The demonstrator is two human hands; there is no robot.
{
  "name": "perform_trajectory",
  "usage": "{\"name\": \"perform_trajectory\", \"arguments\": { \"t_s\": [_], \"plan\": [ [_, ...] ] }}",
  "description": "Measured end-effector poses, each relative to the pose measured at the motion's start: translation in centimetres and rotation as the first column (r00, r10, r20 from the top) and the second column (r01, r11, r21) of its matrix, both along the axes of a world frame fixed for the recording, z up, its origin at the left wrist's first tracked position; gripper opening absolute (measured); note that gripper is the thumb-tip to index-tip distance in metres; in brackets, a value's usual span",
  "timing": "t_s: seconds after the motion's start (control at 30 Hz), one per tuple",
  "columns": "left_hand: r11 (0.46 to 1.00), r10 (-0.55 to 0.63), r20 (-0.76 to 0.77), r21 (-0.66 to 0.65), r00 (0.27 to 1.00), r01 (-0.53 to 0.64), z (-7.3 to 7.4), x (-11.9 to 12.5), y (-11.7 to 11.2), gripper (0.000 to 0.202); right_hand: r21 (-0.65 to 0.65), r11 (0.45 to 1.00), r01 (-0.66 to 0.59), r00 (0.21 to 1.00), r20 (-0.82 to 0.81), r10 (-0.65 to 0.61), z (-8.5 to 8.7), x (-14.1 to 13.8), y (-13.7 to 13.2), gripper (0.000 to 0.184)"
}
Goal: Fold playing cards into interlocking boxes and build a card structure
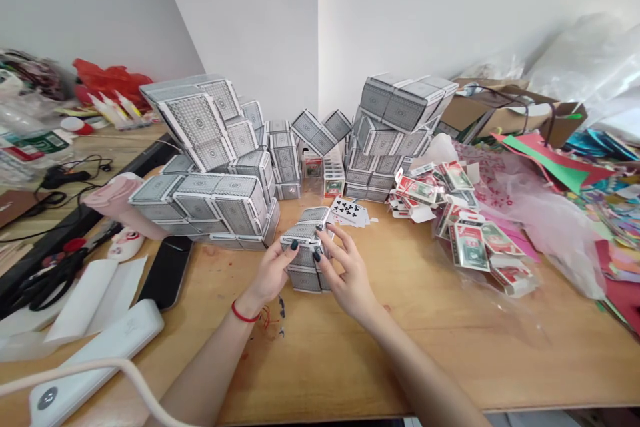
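Grey card-box stack [305, 278] partly hidden by L hand [270, 272], R hand [347, 273].

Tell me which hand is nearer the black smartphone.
Left. The left hand grips the card block to the right of the smartphone; the right hand sits farther away, on the block's other side.

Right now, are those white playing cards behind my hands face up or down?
Face up: black club pips show on the white playing cards.
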State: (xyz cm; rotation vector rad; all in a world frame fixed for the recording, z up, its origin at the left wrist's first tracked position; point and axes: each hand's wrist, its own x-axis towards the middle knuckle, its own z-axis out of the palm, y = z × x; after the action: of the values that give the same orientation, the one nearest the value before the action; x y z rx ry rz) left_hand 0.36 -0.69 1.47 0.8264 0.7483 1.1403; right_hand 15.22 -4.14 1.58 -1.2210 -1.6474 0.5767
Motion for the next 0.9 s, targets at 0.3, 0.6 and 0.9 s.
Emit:
{"name": "perform_trajectory", "arguments": {
  "t_s": [0.3,0.6,0.9],
  "plan": [
    [0.998,0.034,0.035,-0.054,0.999,-0.033,-0.3,0.3,0.2,0.033,-0.011,1.0,0.001,1.0,-0.018,-0.001,-0.2,-0.2,0.1,0.041],
    [0.991,0.126,-0.002,-0.037,0.992,-0.126,-0.3,0.4,0.3,0.031,-0.092,0.978,-0.189,0.982,-0.03,0.187,0.5,0.8,0.3,0.043],
    [0.998,0.039,0.029,-0.045,0.999,-0.037,-0.1,0.1,0.4,0.033,-0.047,0.984,-0.173,0.984,-0.052,0.17,0.4,1.0,0.3,0.042]
  ]
}}
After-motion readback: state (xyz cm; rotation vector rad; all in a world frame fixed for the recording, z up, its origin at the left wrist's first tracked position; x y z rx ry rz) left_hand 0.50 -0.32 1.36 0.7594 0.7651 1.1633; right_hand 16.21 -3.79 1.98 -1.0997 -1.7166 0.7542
